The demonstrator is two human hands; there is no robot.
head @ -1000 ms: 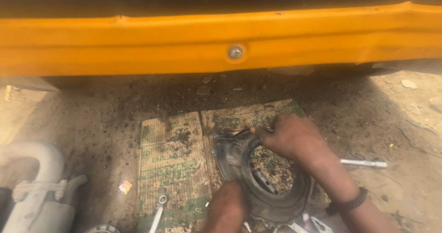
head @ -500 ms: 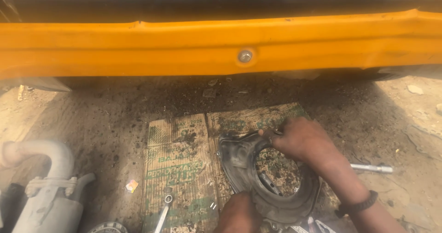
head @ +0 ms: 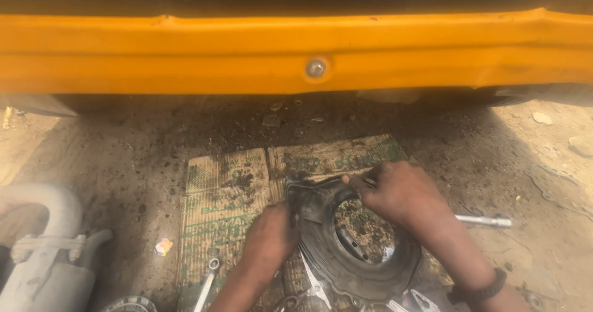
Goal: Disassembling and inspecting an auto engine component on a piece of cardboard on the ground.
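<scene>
Nearest the camera, a combination spanner [head: 209, 277] and a few smaller bright tools lay on the flattened cardboard [head: 225, 191] at the bottom of the view, with a pale grey cast pipe fitting [head: 46, 256] off to the left. Just beyond them the left hand [head: 272, 233] was curled closed over the near-left rim of a dark, greasy ring-shaped housing [head: 358, 250], thumb and fingers pinching its edge. The right hand [head: 398, 196], a dark band at its wrist, was folded over the far rim from above, fingers bent down onto the upper edge; it may also have held a thin tool there, though the view was too blurred to be sure. The housing rested on the cardboard between the two hands, tipped slightly, its open centre showing the dirt beneath. It looked like a stiff metal casting, fairly heavy for its size and slick with oily grime, so a grip on opposite sides of the rim, as both hands had, would seem the surest hold. To the right, a bright socket extension bar [head: 485, 220] lay on the oil-stained ground [head: 123, 158], well apart from the hands. Farthest off ran the yellow vehicle body panel [head: 185, 53] with a single bolt [head: 315, 69] at its middle.
</scene>
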